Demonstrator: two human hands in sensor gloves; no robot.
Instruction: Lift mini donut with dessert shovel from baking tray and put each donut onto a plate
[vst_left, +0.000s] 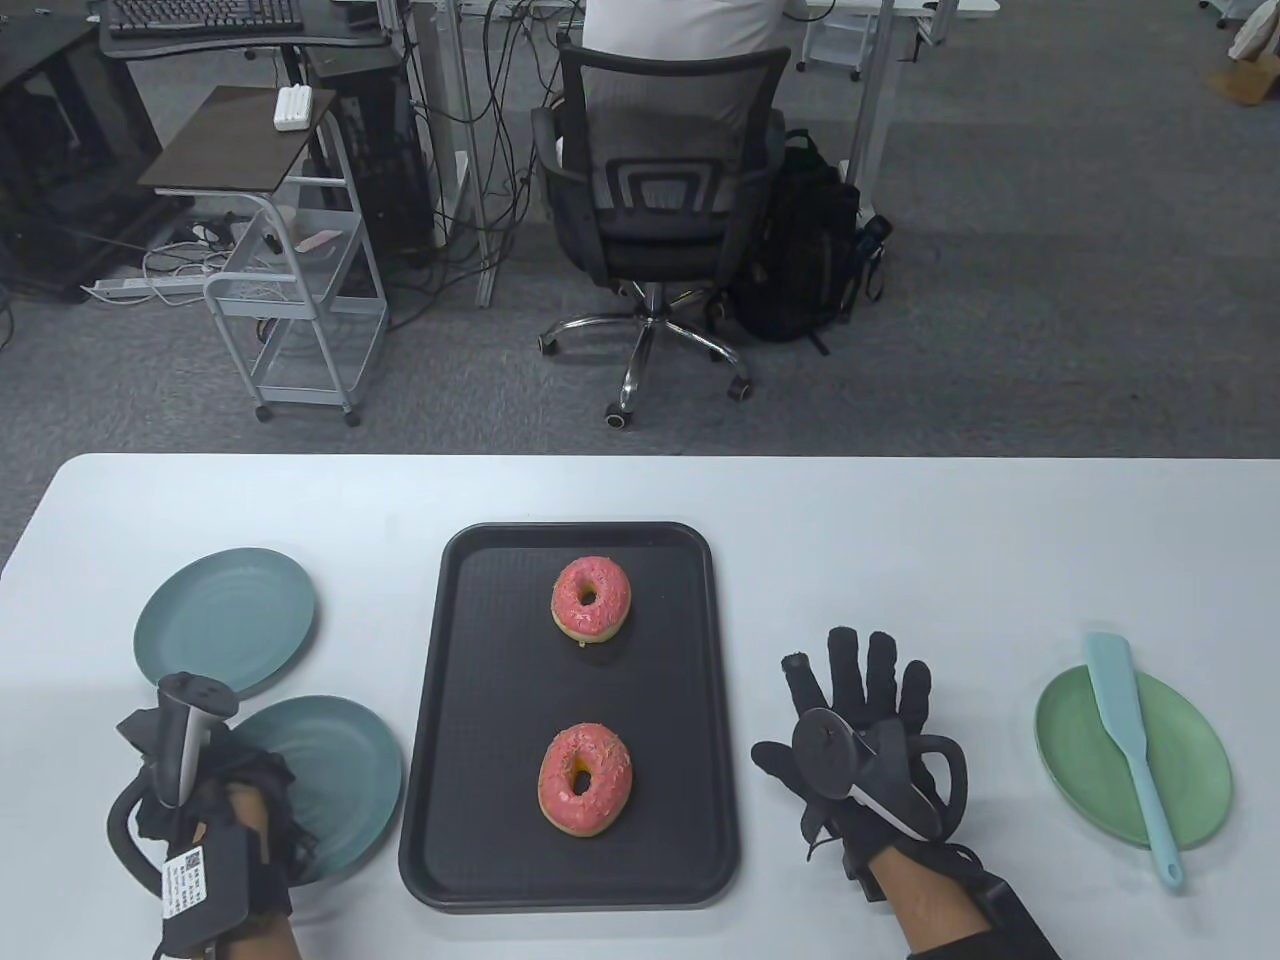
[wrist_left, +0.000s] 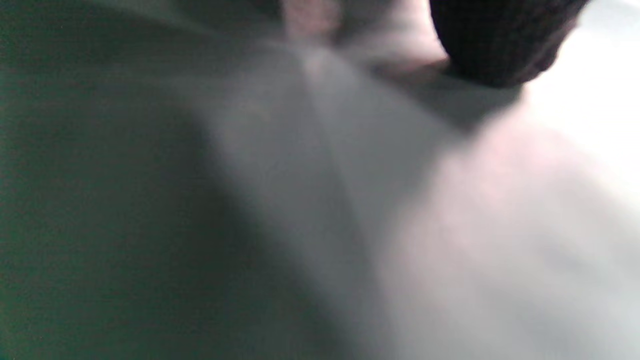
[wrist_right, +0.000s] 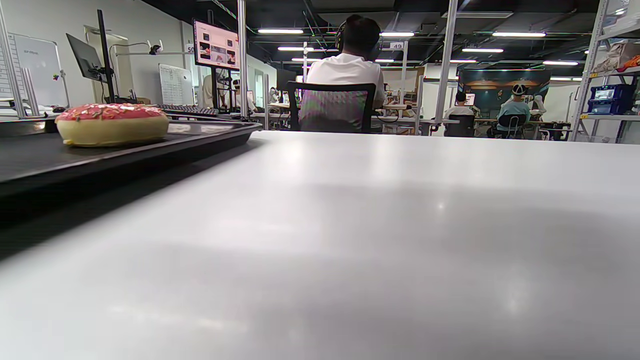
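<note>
Two pink-iced mini donuts lie on the black baking tray (vst_left: 425, 720), one at the far end (vst_left: 591, 598) and one nearer me (vst_left: 586, 779). The light-blue dessert shovel (vst_left: 1130, 735) lies across a green plate (vst_left: 1195, 760) at the right, untouched. My right hand (vst_left: 860, 700) rests flat on the table between tray and green plate, fingers spread, holding nothing. My left hand (vst_left: 235, 800) sits at the near left by a teal plate (vst_left: 335, 770), fingers loosely curled and empty. The right wrist view shows one donut (wrist_right: 112, 124) on the tray (wrist_right: 125, 150). The left wrist view is blurred, with one gloved fingertip (wrist_left: 500, 45).
A second teal plate (vst_left: 225, 620) lies farther back on the left. Beyond the white table's far edge stand an office chair (vst_left: 660, 200) with a seated person, a backpack (vst_left: 810, 250) and a small trolley (vst_left: 290, 250).
</note>
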